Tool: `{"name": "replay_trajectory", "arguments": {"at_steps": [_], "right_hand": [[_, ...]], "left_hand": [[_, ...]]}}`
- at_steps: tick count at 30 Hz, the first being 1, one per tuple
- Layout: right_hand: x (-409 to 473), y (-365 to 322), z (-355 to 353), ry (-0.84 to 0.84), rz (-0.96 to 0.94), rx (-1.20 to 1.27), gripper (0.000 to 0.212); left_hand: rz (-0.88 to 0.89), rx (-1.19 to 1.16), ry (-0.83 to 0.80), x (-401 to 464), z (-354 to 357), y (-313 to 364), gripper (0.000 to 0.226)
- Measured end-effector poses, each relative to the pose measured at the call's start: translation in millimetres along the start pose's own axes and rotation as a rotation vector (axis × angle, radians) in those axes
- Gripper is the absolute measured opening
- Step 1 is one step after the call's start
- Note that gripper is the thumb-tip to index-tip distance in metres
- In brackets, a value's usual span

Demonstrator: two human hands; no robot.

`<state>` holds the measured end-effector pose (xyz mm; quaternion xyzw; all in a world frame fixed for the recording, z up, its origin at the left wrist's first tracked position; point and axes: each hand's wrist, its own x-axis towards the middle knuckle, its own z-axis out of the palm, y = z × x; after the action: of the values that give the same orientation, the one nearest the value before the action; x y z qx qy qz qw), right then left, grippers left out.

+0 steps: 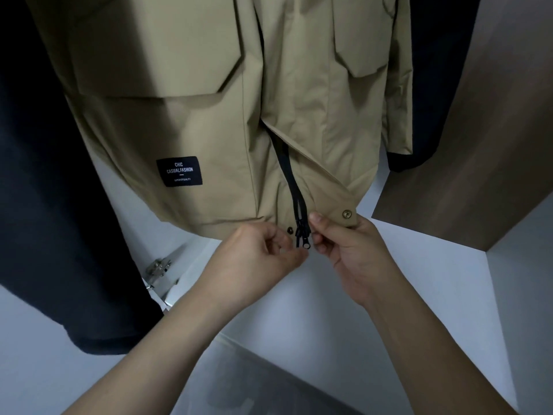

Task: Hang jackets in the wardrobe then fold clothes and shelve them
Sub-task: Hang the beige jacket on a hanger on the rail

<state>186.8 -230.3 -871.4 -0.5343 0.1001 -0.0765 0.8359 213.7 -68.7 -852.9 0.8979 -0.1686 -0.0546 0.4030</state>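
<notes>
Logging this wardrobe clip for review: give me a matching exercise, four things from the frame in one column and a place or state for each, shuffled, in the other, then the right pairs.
Things:
1. khaki jacket
2. black patch
3. left hand
4. right hand

Places or states:
A. sewn low on the jacket front, white lettering
B. pinches the hem flap beside the brass snap
C. hangs between dark garments, zipper open at the bottom
D. fingers curled at the zipper sliders

Pairs: 1-C, 2-A, 3-D, 4-B
</notes>
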Motion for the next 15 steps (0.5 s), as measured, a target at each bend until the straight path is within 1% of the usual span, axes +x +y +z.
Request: {"name": "replay_trajectory", "arguments": {"at_steps": [2,6,7,10,11,13,15], "right_hand": [[-1,-1,-2,-0.002,0.003,-0.03,0.014],[-2,-3,-7,0.012,0.012,-0.071,0.006],[-2,-2,-8,0.025,0.005,-0.086,0.005],[-2,-1,-9,0.033,-0.015,-0.138,0.005],[-2,-1,-8,0.022,-0.014,-0.137,0.005],[-3,0,-9,-0.003,-0.006,-0.112,0.006],[-3,2,-9,-0.022,0.001,-0.097,0.009]], "left_hand": [[0.03,0.006,-0.004,0,5,-1,0.02],[0.119,0.075,0.029,2,2,-1,0.017],[0.172,0.16,0.054,2,-2,-1,0.013],[0.417,0.541,0.193,5,-16,0,0.011],[0.472,0.609,0.214,7,-19,4,0.011],[0.494,0.677,0.221,9,-23,15,0.013],[0.398,0.686,0.195,10,-21,24,0.017]]}}
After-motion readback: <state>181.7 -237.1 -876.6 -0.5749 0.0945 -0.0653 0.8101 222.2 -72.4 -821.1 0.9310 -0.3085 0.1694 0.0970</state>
